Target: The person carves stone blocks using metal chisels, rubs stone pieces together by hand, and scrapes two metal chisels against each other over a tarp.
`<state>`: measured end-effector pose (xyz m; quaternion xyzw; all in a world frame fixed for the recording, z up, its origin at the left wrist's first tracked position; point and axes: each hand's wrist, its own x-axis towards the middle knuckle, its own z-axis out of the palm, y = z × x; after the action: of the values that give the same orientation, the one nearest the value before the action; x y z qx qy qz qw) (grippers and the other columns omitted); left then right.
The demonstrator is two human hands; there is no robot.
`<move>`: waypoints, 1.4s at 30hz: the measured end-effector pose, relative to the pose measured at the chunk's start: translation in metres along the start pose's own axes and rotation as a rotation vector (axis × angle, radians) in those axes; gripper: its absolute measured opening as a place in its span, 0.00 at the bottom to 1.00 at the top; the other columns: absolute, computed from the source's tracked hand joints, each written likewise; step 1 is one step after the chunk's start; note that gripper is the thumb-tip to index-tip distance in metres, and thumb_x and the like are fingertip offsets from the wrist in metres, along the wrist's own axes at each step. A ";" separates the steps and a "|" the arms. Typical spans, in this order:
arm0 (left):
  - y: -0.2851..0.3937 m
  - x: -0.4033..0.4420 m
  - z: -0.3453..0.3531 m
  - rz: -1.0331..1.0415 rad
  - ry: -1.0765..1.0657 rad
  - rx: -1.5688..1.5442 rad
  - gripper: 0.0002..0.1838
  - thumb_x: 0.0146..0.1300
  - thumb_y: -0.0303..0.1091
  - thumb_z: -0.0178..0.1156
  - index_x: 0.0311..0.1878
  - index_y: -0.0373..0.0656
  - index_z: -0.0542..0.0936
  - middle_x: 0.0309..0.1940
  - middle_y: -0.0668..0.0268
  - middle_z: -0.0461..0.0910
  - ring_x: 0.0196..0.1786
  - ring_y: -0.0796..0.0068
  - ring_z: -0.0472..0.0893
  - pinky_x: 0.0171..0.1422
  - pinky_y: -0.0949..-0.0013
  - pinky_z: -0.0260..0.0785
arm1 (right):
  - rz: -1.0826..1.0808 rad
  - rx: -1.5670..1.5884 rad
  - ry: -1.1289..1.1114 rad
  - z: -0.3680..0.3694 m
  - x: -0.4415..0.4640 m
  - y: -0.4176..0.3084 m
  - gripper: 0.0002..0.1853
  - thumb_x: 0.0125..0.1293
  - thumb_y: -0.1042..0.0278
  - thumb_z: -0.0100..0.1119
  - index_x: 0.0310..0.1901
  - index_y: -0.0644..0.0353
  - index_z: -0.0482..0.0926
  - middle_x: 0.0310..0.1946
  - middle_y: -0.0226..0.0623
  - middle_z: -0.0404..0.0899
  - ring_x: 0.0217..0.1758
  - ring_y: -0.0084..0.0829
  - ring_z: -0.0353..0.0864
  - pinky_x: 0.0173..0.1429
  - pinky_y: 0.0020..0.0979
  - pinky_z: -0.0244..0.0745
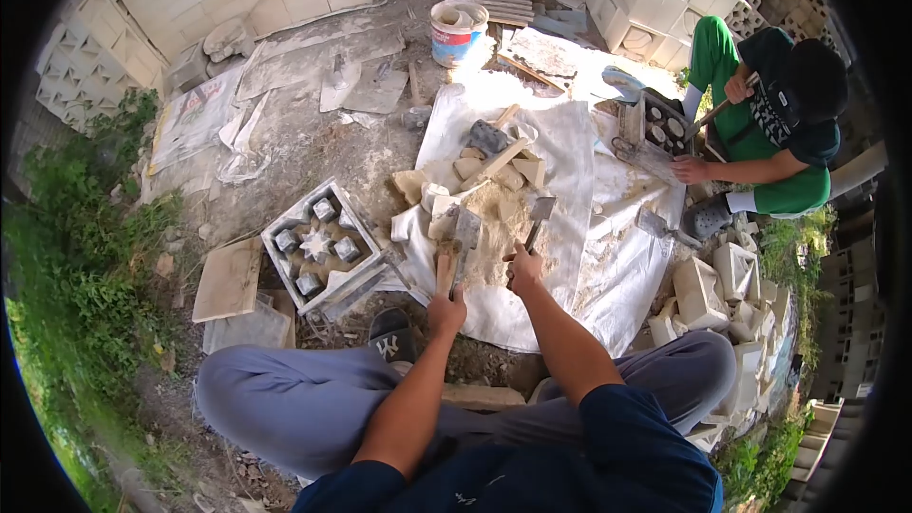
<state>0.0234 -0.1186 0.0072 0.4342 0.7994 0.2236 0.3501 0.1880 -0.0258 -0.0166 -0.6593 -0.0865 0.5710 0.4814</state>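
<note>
My left hand (446, 311) is closed around a flat-bladed tool (466, 228), which has a wooden part and a grey metal blade. The exact kind of tool is unclear. In my right hand (523, 269) is a small trowel (541, 211), its dark blade pointing away from me. Both blades are over or beside a heap of sandy powder (499, 228) on a white sheet (560, 152). Broken pale chunks (508, 176) and a wooden-handled hammer (490, 139) lie at the heap's far side. Left of my hands sits a square metal mould (318, 245) with a star-shaped centre and several blocks inside.
At right, a seated co-worker (774, 114) holds a tool over another mould (662, 123). A white bucket (459, 33) stands at the back. Pale cast blocks (703, 290) are piled on the right, flat boards (231, 277) lean at left, and plants (76, 228) grow along the edge.
</note>
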 end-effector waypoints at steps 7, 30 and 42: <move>0.028 -0.001 0.000 0.008 -0.120 -0.004 0.28 0.68 0.54 0.47 0.38 0.34 0.81 0.35 0.41 0.81 0.42 0.39 0.79 0.45 0.46 0.70 | -0.183 -0.374 -0.052 -0.040 -0.032 0.008 0.17 0.72 0.54 0.49 0.43 0.64 0.74 0.13 0.29 0.65 0.08 0.20 0.58 0.11 0.27 0.51; 0.030 0.024 0.059 0.186 -0.163 0.004 0.18 0.71 0.42 0.42 0.46 0.37 0.74 0.35 0.38 0.78 0.42 0.35 0.77 0.46 0.42 0.67 | -0.730 -0.476 0.153 -0.011 -0.036 -0.019 0.19 0.73 0.57 0.45 0.44 0.66 0.79 0.17 0.46 0.72 0.21 0.34 0.70 0.29 0.35 0.65; 0.037 0.015 0.062 0.124 -0.218 0.074 0.15 0.71 0.41 0.43 0.48 0.38 0.70 0.35 0.38 0.79 0.43 0.35 0.78 0.46 0.42 0.69 | -0.701 -0.477 0.173 -0.004 -0.037 -0.039 0.19 0.71 0.56 0.50 0.42 0.66 0.80 0.17 0.51 0.72 0.19 0.41 0.71 0.28 0.38 0.64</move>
<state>0.0841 -0.0831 -0.0143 0.5170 0.7360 0.1663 0.4042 0.1963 -0.0322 0.0367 -0.7283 -0.3939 0.2796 0.4861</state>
